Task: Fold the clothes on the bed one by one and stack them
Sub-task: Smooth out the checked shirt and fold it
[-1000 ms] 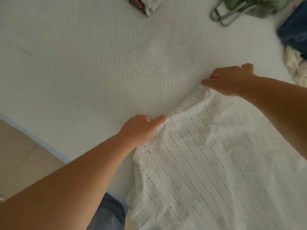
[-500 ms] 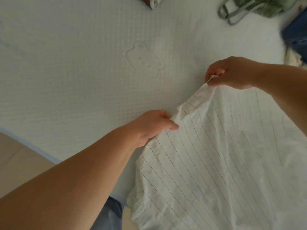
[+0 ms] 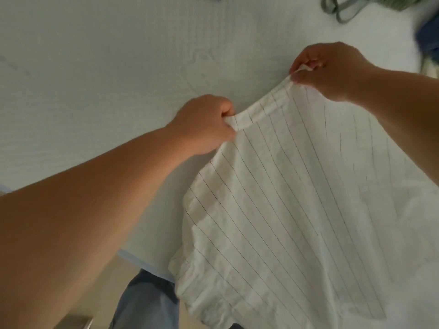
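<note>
A white garment with thin dark stripes (image 3: 297,210) fills the lower right of the head view and hangs over the bed's near edge. My left hand (image 3: 204,124) pinches the left end of its far hem. My right hand (image 3: 330,70) pinches the right end of that hem. The hem sags between my two hands and is raised off the white mattress (image 3: 107,67).
A green garment with grey straps (image 3: 349,5) lies at the far right of the bed. A dark blue garment (image 3: 427,36) lies at the right edge. The bed's pale blue edge (image 3: 133,257) runs below my left arm, with the floor and a blue trouser leg (image 3: 147,302) beyond it.
Both hands went from resting flat on the hem to pinching it. They have lifted the hem off the mattress.
</note>
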`<action>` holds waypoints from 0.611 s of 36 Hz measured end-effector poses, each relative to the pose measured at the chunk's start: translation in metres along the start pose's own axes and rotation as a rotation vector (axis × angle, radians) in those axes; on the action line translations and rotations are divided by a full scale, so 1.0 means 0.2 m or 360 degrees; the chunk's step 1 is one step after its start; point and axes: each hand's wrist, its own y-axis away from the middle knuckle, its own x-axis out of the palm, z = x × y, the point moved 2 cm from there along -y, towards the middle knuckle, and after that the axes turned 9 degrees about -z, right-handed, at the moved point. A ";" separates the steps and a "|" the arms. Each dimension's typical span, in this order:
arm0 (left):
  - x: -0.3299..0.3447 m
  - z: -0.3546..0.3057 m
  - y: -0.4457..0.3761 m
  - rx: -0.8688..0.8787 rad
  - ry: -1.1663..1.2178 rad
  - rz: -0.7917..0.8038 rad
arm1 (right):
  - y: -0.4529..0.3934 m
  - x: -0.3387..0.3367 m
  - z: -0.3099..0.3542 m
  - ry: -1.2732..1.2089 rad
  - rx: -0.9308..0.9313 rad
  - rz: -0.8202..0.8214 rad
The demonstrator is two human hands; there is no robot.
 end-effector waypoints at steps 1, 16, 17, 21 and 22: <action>-0.02 0.01 -0.01 0.0028 -0.0032 -0.0088 | -0.02 0.01 0.03 -0.0012 -0.0005 -0.0064; -0.05 0.18 0.12 -0.0537 0.0134 -0.0380 | 0.29 0.33 0.31 -0.0033 0.0062 -0.0522; -0.04 0.19 0.16 -0.0571 0.0103 -0.0244 | 0.37 0.37 0.32 -0.0050 0.0036 -0.0471; -0.02 0.26 0.32 -0.0691 0.0079 -0.0022 | 0.65 0.51 0.37 -0.0036 -0.0047 -0.0264; -0.02 0.29 0.35 -0.0701 0.0069 -0.0083 | 0.69 0.55 0.37 -0.0017 -0.0061 -0.0192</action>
